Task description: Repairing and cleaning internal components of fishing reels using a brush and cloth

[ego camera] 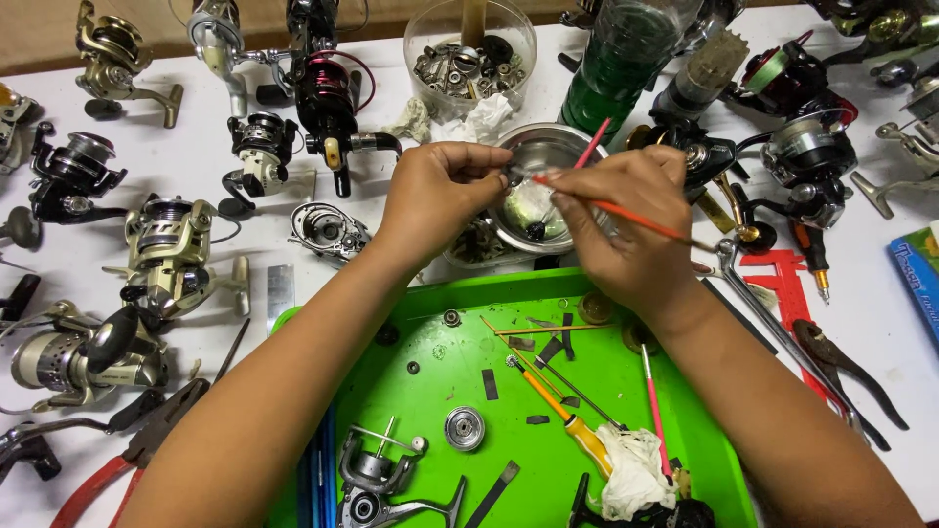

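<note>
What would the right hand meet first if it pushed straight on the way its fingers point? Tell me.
The right hand points left toward the left hand, so it would likely meet those fingertips and the small part pinched there, above the metal bowl. Depth is uncertain.

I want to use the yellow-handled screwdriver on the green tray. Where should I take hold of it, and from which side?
Take the screwdriver by its yellow handle, coming from above. It lies flat on the green tray, the handle toward the white rag and the thin shaft pointing up-left. The handle is the thickest part. Its top is bare, though other thin tools cross close by.
</note>
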